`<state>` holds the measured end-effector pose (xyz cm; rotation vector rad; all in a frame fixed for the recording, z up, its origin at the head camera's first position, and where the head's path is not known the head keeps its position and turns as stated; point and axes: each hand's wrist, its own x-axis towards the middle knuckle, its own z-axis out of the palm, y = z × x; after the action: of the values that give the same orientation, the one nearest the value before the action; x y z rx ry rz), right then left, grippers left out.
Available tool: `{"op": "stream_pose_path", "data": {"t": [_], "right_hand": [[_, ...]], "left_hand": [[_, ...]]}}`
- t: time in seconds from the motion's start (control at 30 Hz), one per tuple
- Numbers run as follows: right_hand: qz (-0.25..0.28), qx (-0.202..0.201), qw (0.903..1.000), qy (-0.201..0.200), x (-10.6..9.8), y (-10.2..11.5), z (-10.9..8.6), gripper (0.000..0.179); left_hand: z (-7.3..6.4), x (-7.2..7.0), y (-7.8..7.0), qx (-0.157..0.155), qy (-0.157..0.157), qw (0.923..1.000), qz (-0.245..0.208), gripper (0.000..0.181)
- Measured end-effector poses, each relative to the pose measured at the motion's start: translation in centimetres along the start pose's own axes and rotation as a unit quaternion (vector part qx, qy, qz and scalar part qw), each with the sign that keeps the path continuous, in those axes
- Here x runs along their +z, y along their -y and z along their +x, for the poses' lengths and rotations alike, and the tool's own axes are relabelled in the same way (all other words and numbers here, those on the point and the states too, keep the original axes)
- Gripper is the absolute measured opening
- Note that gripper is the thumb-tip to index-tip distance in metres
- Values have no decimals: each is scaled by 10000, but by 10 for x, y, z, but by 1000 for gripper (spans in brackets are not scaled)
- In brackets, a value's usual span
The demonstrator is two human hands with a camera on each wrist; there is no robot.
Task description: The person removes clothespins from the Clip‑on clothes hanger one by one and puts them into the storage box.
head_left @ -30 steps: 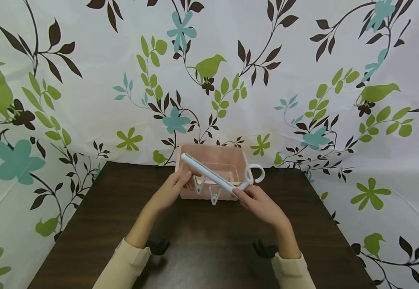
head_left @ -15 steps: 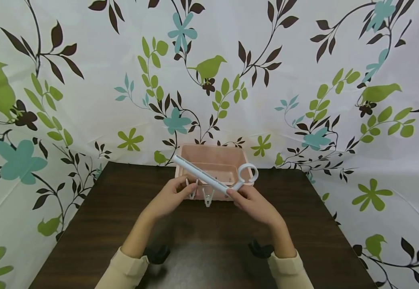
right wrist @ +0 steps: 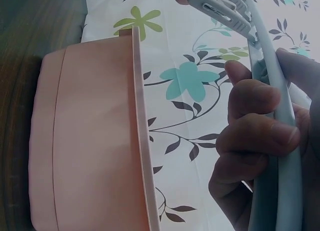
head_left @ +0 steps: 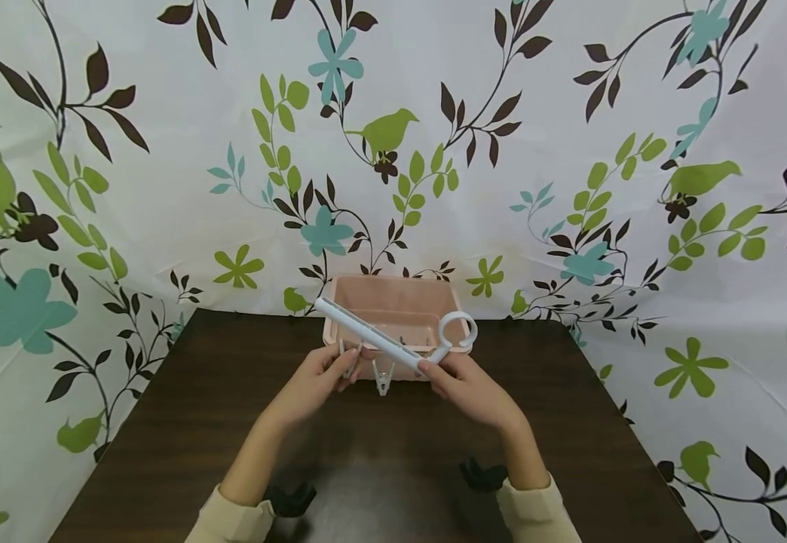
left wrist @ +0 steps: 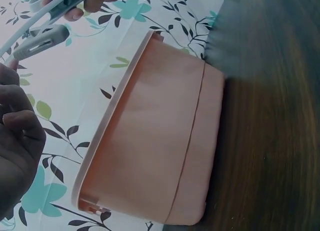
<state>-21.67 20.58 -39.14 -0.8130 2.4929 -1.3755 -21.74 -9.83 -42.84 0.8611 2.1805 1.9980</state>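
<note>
A pale blue folding clip hanger (head_left: 369,332) with an open ring hook (head_left: 457,329) slants in the head view, its left end higher. My right hand (head_left: 471,385) grips the bar near the hook; in the right wrist view, its fingers (right wrist: 260,136) curl round the bar. My left hand (head_left: 319,381) pinches the white clip (head_left: 348,358) that hangs nearer the bar's left end. Another white clip (head_left: 383,379) dangles between the two hands. In the left wrist view, a fingertip touches the end of a clip (left wrist: 42,41).
Behind the hanger, a pink plastic basin (head_left: 393,290) stands at the far edge of the dark wooden table (head_left: 380,467), its open side partly covered by the hanger in the head view. A patterned cloth (head_left: 536,249) with leaves and birds hangs behind and beside the table.
The hanger has shifted left and slightly down with my right hand. My left hand has come from behind the bar's left part to the clip under it, thumb now in front.
</note>
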Motion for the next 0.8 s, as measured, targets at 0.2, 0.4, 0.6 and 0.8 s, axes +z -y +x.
{"op": "stream_pose_path", "data": {"t": [0.2,0.4,0.6,0.8], "right_hand": [[-23,27,10000,67,0,0,1,44],[25,114,9998,143,0,-4,1,46],[115,212,9996,145,0,-4,-1,46],[119,278,9994,177,0,-1,-3,44]], "left_hand": [[0,-3,-4,-221,-12,9997,-54,35],[-2,-4,-2,-203,93,9997,-125,36],[-3,-5,-1,-209,215,9995,-80,36],[-4,-6,-1,-157,184,9996,115,37]]}}
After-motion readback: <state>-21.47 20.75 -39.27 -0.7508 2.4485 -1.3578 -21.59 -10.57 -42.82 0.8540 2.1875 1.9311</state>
